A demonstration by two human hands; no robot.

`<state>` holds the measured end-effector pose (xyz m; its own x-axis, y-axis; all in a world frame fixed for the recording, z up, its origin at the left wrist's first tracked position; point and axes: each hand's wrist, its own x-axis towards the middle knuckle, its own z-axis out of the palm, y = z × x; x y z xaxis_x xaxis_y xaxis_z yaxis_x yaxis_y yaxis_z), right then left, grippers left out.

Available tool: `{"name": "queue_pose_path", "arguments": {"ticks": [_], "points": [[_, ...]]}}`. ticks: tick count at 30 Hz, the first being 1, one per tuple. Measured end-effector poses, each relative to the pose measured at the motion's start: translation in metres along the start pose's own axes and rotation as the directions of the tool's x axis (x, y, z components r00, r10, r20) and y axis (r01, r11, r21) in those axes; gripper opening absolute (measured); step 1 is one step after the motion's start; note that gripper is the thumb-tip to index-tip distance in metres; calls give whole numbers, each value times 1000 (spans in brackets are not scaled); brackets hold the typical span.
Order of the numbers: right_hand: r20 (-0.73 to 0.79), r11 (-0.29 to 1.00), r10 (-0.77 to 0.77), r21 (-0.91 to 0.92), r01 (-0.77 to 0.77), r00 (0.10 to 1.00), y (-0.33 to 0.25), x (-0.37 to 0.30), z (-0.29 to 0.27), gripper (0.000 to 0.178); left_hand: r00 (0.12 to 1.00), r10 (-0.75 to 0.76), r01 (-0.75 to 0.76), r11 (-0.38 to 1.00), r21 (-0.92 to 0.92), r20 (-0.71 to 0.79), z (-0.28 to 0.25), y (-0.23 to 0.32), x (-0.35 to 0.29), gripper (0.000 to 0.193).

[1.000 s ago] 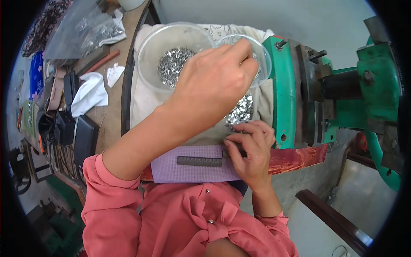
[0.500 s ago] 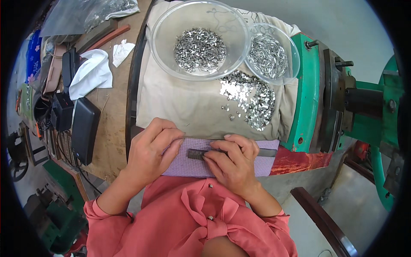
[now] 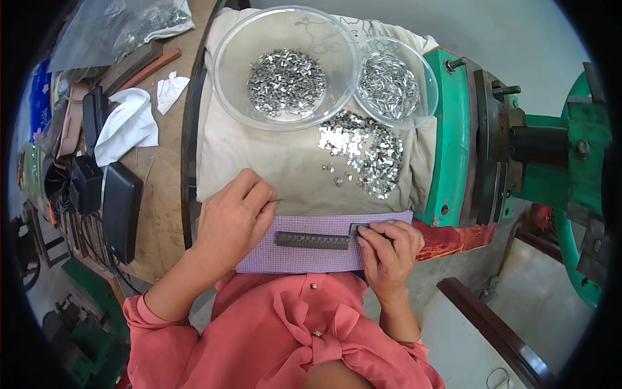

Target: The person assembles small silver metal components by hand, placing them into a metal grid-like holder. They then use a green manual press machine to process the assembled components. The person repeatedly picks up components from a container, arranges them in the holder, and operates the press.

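A dark notched bar lies lengthwise on the purple checked cloth, with a row of slots along its upper edge. My right hand is closed on a flat dark metal strip, its end showing past the thumb and forefinger just beyond the bar's right end. My left hand rests at the border of the beige cloth and the purple one, left of the bar. Its fingers are curled together in a pinch, and whatever they hold is too small or hidden to name.
Loose silvery metal pieces are heaped on the beige cloth. Behind them stand a large clear bowl and a smaller clear bowl, both holding metal pieces. A green machine borders the right; a black case lies on the wooden table at left.
My right hand has moved right, off the notched bar, which now lies uncovered, with the metal strip further right. My left hand stays near the cloth border, its fingers curled more tightly.
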<state>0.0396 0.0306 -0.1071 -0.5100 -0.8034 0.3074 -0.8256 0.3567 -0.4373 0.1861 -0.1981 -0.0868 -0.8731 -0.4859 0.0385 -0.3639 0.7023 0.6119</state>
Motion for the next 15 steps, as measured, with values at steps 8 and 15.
{"name": "queue_pose_path", "arguments": {"ticks": [8,15], "points": [[97,1000,10,5,-11,995,-1,8,-4,37,997,20,-21,1000,7,70,-10,6,4,15],[106,999,-40,2,40,994,10,3,-9,39,975,224,-224,975,11,10,-32,43,40,19]]}}
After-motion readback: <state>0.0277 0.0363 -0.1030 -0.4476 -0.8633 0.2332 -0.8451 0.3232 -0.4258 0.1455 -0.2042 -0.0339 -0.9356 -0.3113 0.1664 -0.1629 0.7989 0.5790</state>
